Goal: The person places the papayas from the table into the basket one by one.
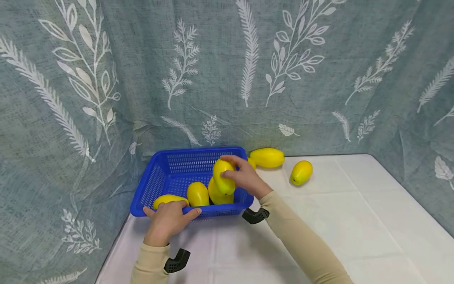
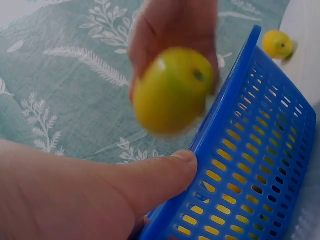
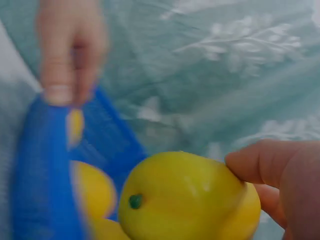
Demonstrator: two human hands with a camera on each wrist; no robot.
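Observation:
A blue perforated plastic basket [image 1: 193, 151] sits at the back left of the table. My left hand [image 1: 169, 219] grips its near rim, the thumb [image 2: 165, 177] lying along the outer side. Over the basket's right part, my right hand [image 1: 245, 176] holds a yellow mango [image 1: 222, 179] between thumb and fingers. The green stem end of this mango [image 3: 175, 192] shows in the right wrist view. Beneath it in the basket lies another mango [image 1: 214, 195], partly hidden. Beside that are a rounded mango [image 1: 197, 194] and one by my left hand [image 1: 171, 198], partly covered.
Right of the basket, a long yellow fruit [image 1: 267, 157] lies against the curtain, and a smaller yellow mango [image 1: 301, 172] rests farther right. Part of another yellow fruit [image 1: 252, 163] shows behind my right hand. A leaf-patterned curtain [image 1: 220, 79] hangs behind the white table [image 1: 337, 213].

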